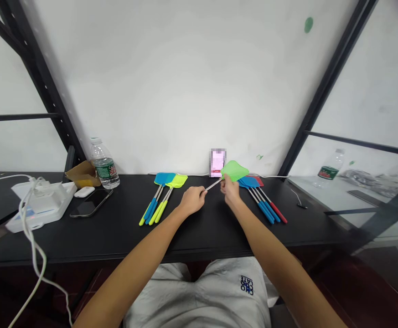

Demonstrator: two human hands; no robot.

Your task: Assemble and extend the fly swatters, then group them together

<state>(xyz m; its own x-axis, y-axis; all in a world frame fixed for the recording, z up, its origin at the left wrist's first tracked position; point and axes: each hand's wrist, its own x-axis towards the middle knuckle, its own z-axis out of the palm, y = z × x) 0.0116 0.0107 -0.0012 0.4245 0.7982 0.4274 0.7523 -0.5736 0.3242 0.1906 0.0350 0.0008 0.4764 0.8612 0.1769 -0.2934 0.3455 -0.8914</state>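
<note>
I hold a green fly swatter (235,170) above the black table (116,232). My left hand (192,200) is closed around its handle end, and a thin metal rod runs up to the right from it. My right hand (230,189) pinches the rod just below the green mesh head. A group of blue and yellow-green swatters (161,197) lies to the left of my hands. Blue and red swatters (262,200) lie to the right.
A blurred pink screen (218,162) stands against the wall behind the swatters. At the left are a water bottle (104,164), a dark phone (91,203), a white earbud case (84,192), a cardboard box (82,173) and a white device with cables (41,202). Black shelf struts rise at both sides.
</note>
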